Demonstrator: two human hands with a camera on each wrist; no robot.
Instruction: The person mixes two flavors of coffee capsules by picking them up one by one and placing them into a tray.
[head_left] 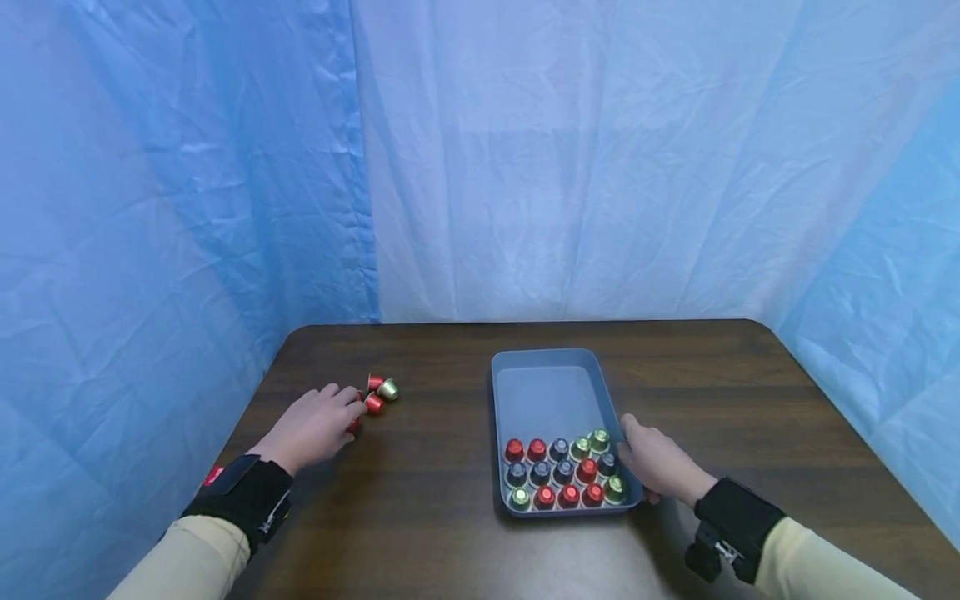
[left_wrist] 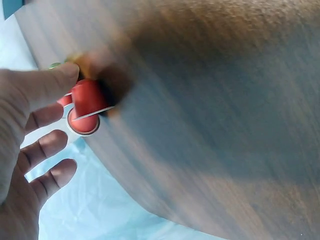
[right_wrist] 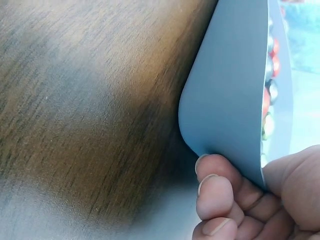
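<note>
My left hand [head_left: 321, 423] is at a small group of coffee capsules on the left of the table. In the left wrist view, its thumb and a mostly hidden forefinger pinch a red coffee capsule [left_wrist: 89, 97]; the other fingers are spread apart. Close behind it lies another red capsule [left_wrist: 86, 124]. A green capsule [head_left: 387, 389] and red capsules [head_left: 374, 404] are just beyond the fingertips. My right hand [head_left: 660, 460] grips the near right side of a blue-grey tray [head_left: 551, 392], thumb at the rim and fingers curled under its edge.
Red, dark blue and green capsules [head_left: 564, 472] stand in three rows at the tray's near end. Bare tray floor shows at its far end. The dark wooden table [head_left: 442, 467] has rounded far corners, and blue curtains [head_left: 570, 167] hang around it.
</note>
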